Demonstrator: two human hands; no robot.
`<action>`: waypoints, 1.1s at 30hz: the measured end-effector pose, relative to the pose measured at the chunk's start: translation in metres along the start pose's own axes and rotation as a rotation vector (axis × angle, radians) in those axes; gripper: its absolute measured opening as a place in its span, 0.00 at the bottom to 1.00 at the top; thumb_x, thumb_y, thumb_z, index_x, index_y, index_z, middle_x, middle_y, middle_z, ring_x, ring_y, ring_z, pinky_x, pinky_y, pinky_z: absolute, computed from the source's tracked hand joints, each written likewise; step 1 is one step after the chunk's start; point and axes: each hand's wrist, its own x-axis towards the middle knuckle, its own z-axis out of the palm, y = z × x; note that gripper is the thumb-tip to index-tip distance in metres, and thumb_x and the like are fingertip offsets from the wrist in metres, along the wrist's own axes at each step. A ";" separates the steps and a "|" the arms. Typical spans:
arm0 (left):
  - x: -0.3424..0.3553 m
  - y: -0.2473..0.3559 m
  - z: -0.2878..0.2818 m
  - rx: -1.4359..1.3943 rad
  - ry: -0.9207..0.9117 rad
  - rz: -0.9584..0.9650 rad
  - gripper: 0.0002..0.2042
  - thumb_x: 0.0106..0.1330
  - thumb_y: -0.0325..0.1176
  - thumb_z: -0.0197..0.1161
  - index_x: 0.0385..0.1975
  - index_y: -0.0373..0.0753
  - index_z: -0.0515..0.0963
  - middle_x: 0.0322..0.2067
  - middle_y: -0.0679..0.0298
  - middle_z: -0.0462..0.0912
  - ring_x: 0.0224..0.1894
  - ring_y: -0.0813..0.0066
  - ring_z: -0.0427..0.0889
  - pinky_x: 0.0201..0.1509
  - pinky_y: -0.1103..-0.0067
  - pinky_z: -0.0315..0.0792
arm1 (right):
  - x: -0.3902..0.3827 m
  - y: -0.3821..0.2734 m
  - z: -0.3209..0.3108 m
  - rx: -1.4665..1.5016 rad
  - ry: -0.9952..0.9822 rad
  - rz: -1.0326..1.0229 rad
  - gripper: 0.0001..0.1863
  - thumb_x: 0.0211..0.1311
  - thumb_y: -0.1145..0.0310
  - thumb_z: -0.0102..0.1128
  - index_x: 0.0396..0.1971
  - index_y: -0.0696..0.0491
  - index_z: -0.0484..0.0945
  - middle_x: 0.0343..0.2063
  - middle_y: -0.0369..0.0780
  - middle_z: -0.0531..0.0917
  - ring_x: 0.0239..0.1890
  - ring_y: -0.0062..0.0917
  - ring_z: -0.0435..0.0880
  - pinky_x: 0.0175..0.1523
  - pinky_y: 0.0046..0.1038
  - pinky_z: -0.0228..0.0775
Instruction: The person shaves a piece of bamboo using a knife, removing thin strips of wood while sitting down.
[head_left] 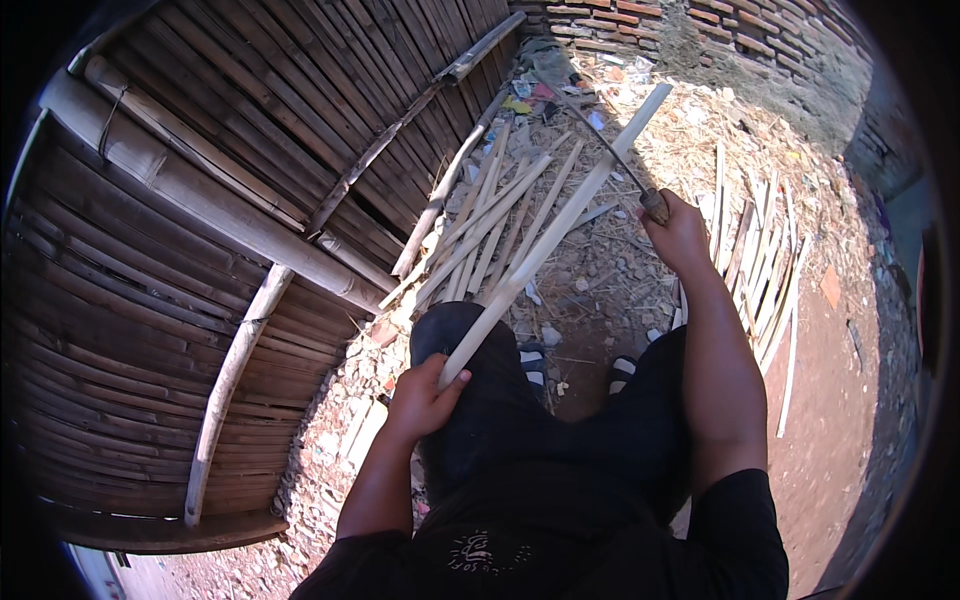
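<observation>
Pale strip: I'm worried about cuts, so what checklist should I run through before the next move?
1. Left hand grips the near end of the pale strip: ok.
2. Right hand holds the handle: ok.
3. Blade away from the left hand: ok, it crosses nearer the strip's far end.
4. Blade contacting strip: cannot tell; they overlap in view.
5. Hands protected: not ok, both are bare.

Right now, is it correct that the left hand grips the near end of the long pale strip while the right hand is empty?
Not quite: the right hand is not empty. The head view shows it gripping the handle of a long blade. The left hand does grip the near end of the long pale strip.
</observation>
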 end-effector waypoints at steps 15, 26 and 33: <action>-0.003 -0.002 -0.001 0.046 0.000 -0.004 0.18 0.72 0.48 0.66 0.37 0.37 0.75 0.24 0.48 0.81 0.30 0.44 0.85 0.33 0.59 0.75 | -0.026 -0.036 0.031 -0.216 -0.271 -0.479 0.12 0.56 0.66 0.68 0.38 0.53 0.79 0.30 0.48 0.85 0.39 0.49 0.86 0.47 0.48 0.76; 0.001 -0.001 -0.001 0.046 -0.035 -0.004 0.18 0.72 0.48 0.66 0.37 0.37 0.76 0.24 0.47 0.81 0.31 0.42 0.85 0.34 0.58 0.75 | -0.022 -0.021 0.010 -0.103 -0.169 -0.350 0.14 0.56 0.67 0.70 0.41 0.54 0.80 0.31 0.51 0.86 0.39 0.51 0.85 0.47 0.49 0.76; -0.001 -0.005 -0.001 0.047 0.000 -0.025 0.17 0.72 0.47 0.67 0.39 0.36 0.78 0.24 0.51 0.82 0.28 0.51 0.84 0.33 0.64 0.74 | -0.042 -0.058 0.036 -0.229 -0.394 -0.704 0.12 0.53 0.69 0.69 0.38 0.54 0.80 0.28 0.49 0.83 0.36 0.51 0.85 0.45 0.48 0.77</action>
